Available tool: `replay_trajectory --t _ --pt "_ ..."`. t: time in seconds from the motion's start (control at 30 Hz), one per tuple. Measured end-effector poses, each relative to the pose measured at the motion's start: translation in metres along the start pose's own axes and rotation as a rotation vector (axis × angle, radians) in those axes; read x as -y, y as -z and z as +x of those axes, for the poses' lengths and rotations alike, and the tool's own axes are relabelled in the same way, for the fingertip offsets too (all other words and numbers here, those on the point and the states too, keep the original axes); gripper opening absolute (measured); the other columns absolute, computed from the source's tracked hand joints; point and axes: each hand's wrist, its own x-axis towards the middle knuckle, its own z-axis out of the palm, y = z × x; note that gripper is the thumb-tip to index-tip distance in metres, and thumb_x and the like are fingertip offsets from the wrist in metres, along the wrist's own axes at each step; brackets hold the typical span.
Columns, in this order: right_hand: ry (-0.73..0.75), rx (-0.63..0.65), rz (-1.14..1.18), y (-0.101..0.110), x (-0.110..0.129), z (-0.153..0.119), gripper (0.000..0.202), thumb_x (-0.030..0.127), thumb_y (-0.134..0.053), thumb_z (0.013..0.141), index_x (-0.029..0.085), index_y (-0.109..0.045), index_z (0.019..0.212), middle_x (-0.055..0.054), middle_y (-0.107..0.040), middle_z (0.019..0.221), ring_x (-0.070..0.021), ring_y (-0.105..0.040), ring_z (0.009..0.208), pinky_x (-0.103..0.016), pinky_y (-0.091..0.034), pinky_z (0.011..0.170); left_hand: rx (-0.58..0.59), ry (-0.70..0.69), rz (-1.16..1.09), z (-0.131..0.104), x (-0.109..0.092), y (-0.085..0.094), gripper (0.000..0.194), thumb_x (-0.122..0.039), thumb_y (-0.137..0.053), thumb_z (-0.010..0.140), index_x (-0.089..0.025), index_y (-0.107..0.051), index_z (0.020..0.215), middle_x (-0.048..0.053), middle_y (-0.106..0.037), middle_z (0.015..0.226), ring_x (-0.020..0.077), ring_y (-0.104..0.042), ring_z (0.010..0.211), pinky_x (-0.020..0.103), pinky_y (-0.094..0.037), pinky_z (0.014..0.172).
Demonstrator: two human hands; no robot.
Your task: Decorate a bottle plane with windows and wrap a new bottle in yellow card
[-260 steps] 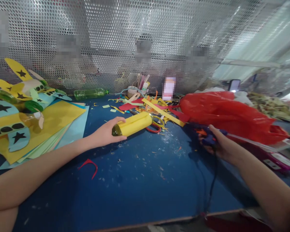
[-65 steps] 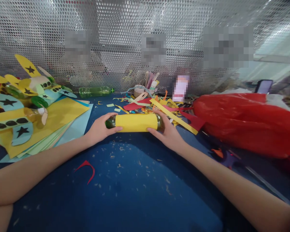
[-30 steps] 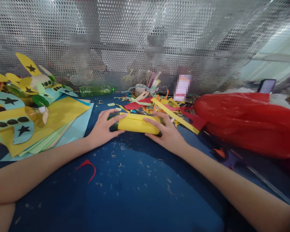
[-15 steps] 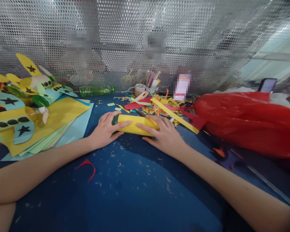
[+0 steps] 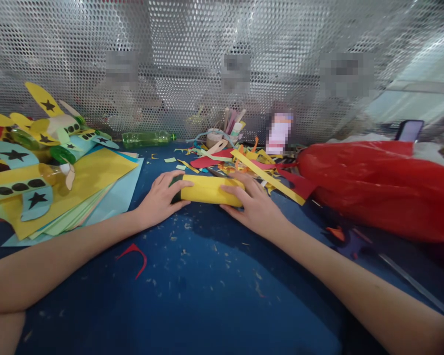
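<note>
A cylinder wrapped in yellow paper [image 5: 207,189] lies crosswise on the blue table [image 5: 192,296], with a dark green part showing at its left end. My left hand [image 5: 165,195] grips that left end, thumb below and fingers over the top. Around the right end my right hand [image 5: 253,199] is curled, its fingers on the yellow paper. The far right tip of the cylinder is hidden by this hand. Just behind it lie dark scissors [image 5: 216,172], partly covered by paper scraps [image 5: 240,166].
Paper planes [image 5: 18,185] and coloured sheets [image 5: 96,177] are at left. A green bottle [image 5: 146,139], a cup of sticks [image 5: 216,137] and a phone [image 5: 279,133] stand or lie behind. A red bag [image 5: 377,187] fills the right. A red scrap [image 5: 135,254] lies in front.
The yellow cylinder has turned slightly and sits more level. My right hand's fingers have drawn back a little to the right, and my left fingers have shifted slightly left.
</note>
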Motion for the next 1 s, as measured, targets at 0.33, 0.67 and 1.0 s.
replay_trajectory --t 0.33,0.67,1.0 --pt "-0.153 -0.064 -0.035 -0.006 -0.007 -0.002 0.042 0.044 -0.066 0.078 0.019 -0.05 0.108 -0.017 -0.058 0.123 -0.0321 -0.057 0.115 -0.051 -0.05 0.094 -0.069 0.145 -0.142 0.004 -0.003 0.002 0.04 -0.029 -0.073 0.075 -0.022 -0.042 0.1 0.009 -0.055 0.128 0.0261 -0.051 0.118 0.048 -0.042 0.098" --pt "-0.224 -0.003 0.013 0.0 -0.005 0.001 0.064 0.044 -0.061 0.08 0.021 -0.04 0.136 -0.017 -0.055 0.128 -0.035 -0.053 0.12 -0.058 -0.045 0.097 -0.174 0.265 -0.16 0.004 -0.001 0.002 0.062 -0.033 -0.073 0.073 -0.02 -0.04 0.124 0.011 -0.049 0.127 0.0286 -0.045 0.122 0.05 -0.036 0.105" --pt "-0.94 0.075 0.981 0.007 0.018 0.014 0.061 0.063 -0.047 0.084 0.017 -0.053 0.123 -0.016 -0.065 0.118 -0.031 -0.065 0.102 -0.049 -0.059 0.077 -0.042 0.43 -1.062 0.006 0.008 -0.004 0.089 -0.04 -0.074 0.072 -0.023 -0.025 0.144 0.014 -0.049 0.135 0.027 -0.046 0.129 0.048 -0.031 0.111"
